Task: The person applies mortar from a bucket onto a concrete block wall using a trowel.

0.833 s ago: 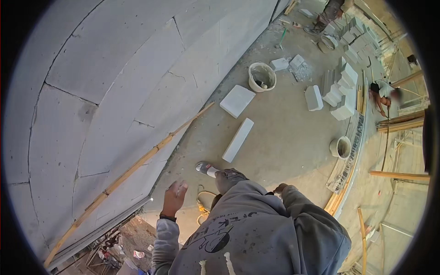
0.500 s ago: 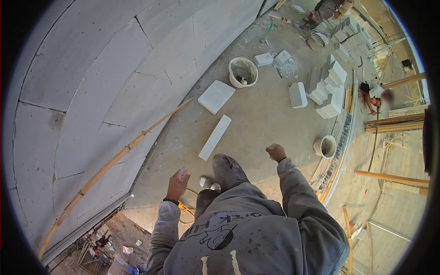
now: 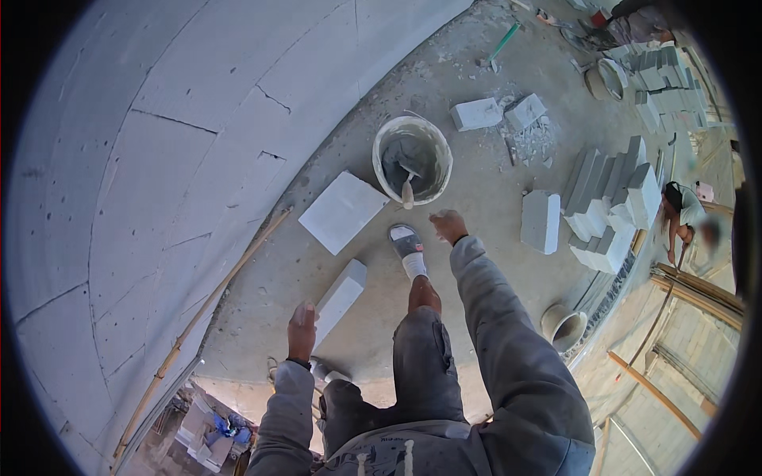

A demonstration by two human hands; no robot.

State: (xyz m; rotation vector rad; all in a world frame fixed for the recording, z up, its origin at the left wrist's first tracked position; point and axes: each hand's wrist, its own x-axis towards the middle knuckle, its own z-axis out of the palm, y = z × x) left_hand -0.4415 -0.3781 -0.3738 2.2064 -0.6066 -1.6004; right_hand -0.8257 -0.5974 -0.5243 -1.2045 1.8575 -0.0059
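Observation:
My right hand [image 3: 449, 226] is in front of me with its fingers loosely bent and slightly apart, holding nothing that shows. Just beyond it and a little left stands a round bucket [image 3: 381, 168] of grey mortar. A trowel [image 3: 407, 193] leans inside, its handle toward me, apart from my hand. My left hand [image 3: 302, 332] hangs lower, appears empty with fingers half bent, and overlaps the edge of a long white block [image 3: 343, 292] in the view; contact cannot be told. A wide flat white block [image 3: 343, 213] lies left of the bucket.
A block wall [image 3: 175, 182] rises on the left, with a wooden pole [image 3: 202, 305] along it. White blocks [image 3: 611, 194] are stacked at right, near a smaller bucket [image 3: 563, 327]. Rubble [image 3: 530, 141] and a green-handled tool [image 3: 505, 44] lie farther off. A co-worker [image 3: 684, 208] crouches at right.
I have stepped forward, so the bucket and blocks appear nearer. My right hand has come close to the bucket. The trowel handle now shows clearly, and my left hand is beside the long block.

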